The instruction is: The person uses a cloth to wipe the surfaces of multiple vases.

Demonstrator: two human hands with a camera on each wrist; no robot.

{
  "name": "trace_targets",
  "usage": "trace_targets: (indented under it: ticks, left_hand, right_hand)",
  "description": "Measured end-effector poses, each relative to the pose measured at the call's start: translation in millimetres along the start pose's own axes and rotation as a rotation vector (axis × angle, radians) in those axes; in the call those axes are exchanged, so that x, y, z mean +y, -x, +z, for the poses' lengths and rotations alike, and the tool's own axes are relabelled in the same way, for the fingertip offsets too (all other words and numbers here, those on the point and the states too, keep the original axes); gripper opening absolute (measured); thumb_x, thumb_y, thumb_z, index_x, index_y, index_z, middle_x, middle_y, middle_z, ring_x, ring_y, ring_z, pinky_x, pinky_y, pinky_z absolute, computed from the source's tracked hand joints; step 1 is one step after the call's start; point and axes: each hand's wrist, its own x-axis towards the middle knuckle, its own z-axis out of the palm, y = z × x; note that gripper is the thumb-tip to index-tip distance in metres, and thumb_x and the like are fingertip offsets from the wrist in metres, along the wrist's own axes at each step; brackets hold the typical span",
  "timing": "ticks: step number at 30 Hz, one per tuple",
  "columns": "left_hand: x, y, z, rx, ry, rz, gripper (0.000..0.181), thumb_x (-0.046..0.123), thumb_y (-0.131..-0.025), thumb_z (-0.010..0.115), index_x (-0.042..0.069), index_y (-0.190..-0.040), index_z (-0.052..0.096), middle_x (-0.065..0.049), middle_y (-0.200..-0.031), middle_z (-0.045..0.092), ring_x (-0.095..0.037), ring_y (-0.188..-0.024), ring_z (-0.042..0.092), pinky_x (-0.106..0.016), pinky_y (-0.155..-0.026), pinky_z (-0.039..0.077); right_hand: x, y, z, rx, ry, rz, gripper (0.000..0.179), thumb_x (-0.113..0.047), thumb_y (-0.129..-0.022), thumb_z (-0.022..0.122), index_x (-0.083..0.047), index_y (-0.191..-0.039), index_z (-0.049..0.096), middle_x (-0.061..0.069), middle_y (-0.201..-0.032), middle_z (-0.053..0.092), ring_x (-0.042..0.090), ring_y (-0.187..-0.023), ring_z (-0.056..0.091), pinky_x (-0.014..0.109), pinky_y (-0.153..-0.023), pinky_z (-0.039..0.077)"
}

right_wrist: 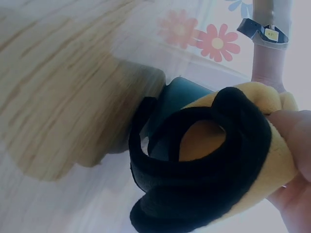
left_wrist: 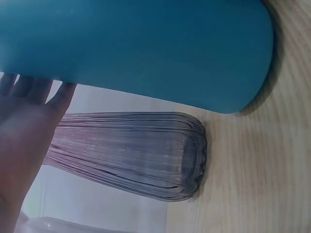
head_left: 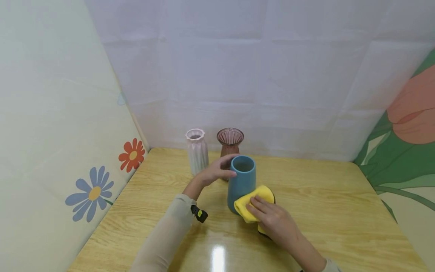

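Note:
A blue vase (head_left: 240,189) stands upright on the wooden table. Near its rim, my left hand (head_left: 215,172) grips it from the left, thumb on the near side and fingers reaching behind. In the left wrist view, the fingers meet the smooth side of the vase (left_wrist: 170,48). My right hand (head_left: 276,223) holds a folded yellow cloth (head_left: 253,204) against the vase's lower right side. Seen from the right wrist, the cloth (right_wrist: 277,160) shows a dark edging and bunched folds, and it hides most of the vase.
Just behind the blue vase is a purple ribbed glass vase (head_left: 230,138), partly covered by it and my left hand. A pale pink-white fluted vase (head_left: 198,151) stands to the left. The wooden table (head_left: 323,196) meets a white sheet (head_left: 217,68) at the back.

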Motion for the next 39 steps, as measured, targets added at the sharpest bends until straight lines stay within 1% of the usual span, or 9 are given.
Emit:
trace_targets:
  ticks: [4, 8, 10, 12, 15, 22, 27, 32, 39]
  left_hand:
    - [-1.8, -0.3, -1.7, -0.018, 0.022, 0.006, 0.104, 0.053, -0.079, 0.083, 0.003, -0.156, 0.033, -0.021, -0.15, 0.048, -0.031, -0.136, 0.048, -0.048, -0.112, 0.042]
    - [-1.6, 5.2, 4.0, 0.016, 0.018, 0.002, 0.105, 0.054, -0.078, 0.083, 0.012, -0.159, 0.03, -0.016, -0.151, 0.048, -0.03, -0.138, 0.047, -0.048, -0.11, 0.044]
    - [1.2, 8.8, 9.6, 0.057, -0.02, -0.003, 0.105, 0.056, -0.078, 0.083, 0.015, -0.159, 0.03, -0.015, -0.149, 0.05, -0.031, -0.137, 0.048, -0.048, -0.108, 0.045]
    - [5.2, 11.4, 15.8, 0.102, -0.058, 0.0, 0.103, 0.056, -0.079, 0.082, 0.015, -0.159, 0.031, -0.015, -0.148, 0.051, -0.032, -0.136, 0.049, -0.049, -0.108, 0.045]
    - [11.0, 13.1, 24.8, 0.173, -0.107, 0.013, 0.102, 0.054, -0.08, 0.082, 0.011, -0.158, 0.031, -0.016, -0.147, 0.051, -0.035, -0.135, 0.05, -0.051, -0.109, 0.045]
    - [14.7, 13.0, 38.1, 0.292, -0.176, 0.007, 0.093, 0.043, -0.083, 0.084, 0.011, -0.155, 0.035, -0.013, -0.144, 0.053, -0.033, -0.131, 0.054, -0.048, -0.104, 0.049]
    - [11.4, 12.9, 38.0, 0.323, -0.202, 0.009, 0.081, 0.035, -0.086, 0.082, 0.014, -0.152, 0.041, -0.01, -0.141, 0.056, -0.032, -0.13, 0.055, -0.047, -0.105, 0.049]
    - [8.3, 12.7, 33.1, 0.3, -0.216, 0.009, 0.082, 0.034, -0.086, 0.082, 0.01, -0.152, 0.041, -0.011, -0.142, 0.057, -0.032, -0.131, 0.055, -0.047, -0.106, 0.048]
    - [8.8, 12.3, 24.2, 0.206, -0.17, 0.026, 0.08, 0.033, -0.087, 0.081, 0.01, -0.152, 0.041, -0.015, -0.14, 0.058, -0.031, -0.13, 0.055, -0.045, -0.108, 0.047]
  right_hand:
    - [-0.5, 1.8, -1.5, -0.017, -0.011, 0.007, 0.06, 0.004, -0.059, 0.077, -0.006, -0.118, 0.074, 0.012, -0.118, 0.074, 0.028, -0.107, 0.072, 0.038, -0.081, 0.06]
    - [2.1, 4.1, -8.8, 0.002, -0.063, 0.041, 0.056, 0.002, -0.065, 0.08, -0.007, -0.12, 0.073, 0.012, -0.118, 0.074, 0.028, -0.106, 0.072, 0.038, -0.079, 0.061]
    - [5.1, 4.2, -15.0, 0.034, -0.081, 0.064, 0.039, -0.005, -0.083, 0.076, -0.007, -0.121, 0.073, 0.013, -0.118, 0.074, 0.029, -0.104, 0.072, 0.039, -0.078, 0.061]
    - [9.2, 3.0, -21.9, 0.07, -0.075, 0.083, 0.026, -0.016, -0.099, 0.064, -0.007, -0.122, 0.073, 0.013, -0.117, 0.074, 0.029, -0.103, 0.073, 0.04, -0.077, 0.061]
    - [16.4, -1.6, -32.6, 0.145, -0.042, 0.089, 0.041, -0.028, -0.11, 0.041, -0.006, -0.12, 0.074, 0.013, -0.116, 0.074, 0.03, -0.099, 0.074, 0.041, -0.074, 0.061]
    - [30.5, -19.3, -50.0, 0.27, 0.048, 0.075, 0.04, -0.027, -0.11, 0.043, -0.003, -0.117, 0.075, 0.016, -0.116, 0.074, 0.033, -0.095, 0.074, 0.042, -0.071, 0.06]
    - [36.8, -31.2, -53.1, 0.309, 0.071, 0.059, 0.038, -0.027, -0.109, 0.046, -0.003, -0.118, 0.075, 0.015, -0.118, 0.073, 0.033, -0.097, 0.073, 0.043, -0.074, 0.06]
    - [40.7, -37.1, -49.0, 0.301, 0.05, 0.046, 0.038, -0.027, -0.109, 0.047, -0.003, -0.118, 0.075, 0.015, -0.119, 0.073, 0.034, -0.101, 0.073, 0.043, -0.077, 0.06]
    - [38.6, -38.2, -38.0, 0.304, 0.044, -0.005, 0.036, -0.025, -0.109, 0.048, -0.004, -0.119, 0.074, 0.015, -0.12, 0.072, 0.033, -0.101, 0.073, 0.043, -0.076, 0.06]
